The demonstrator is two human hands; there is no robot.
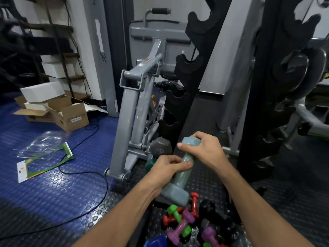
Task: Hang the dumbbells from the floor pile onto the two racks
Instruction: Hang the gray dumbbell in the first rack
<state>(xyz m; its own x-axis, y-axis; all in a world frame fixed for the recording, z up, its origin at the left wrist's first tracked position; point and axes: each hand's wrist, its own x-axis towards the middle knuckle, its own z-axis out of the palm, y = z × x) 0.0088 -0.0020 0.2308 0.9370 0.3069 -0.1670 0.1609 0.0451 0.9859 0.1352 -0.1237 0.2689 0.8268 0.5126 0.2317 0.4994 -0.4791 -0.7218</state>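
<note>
Above the floor pile, left hand and right hand both grip a grey-blue dumbbell before the black rack.

Two bare forearms, no sleeves, no watch or rings visible; left grip and right grip ungloved, nails short.
</note>
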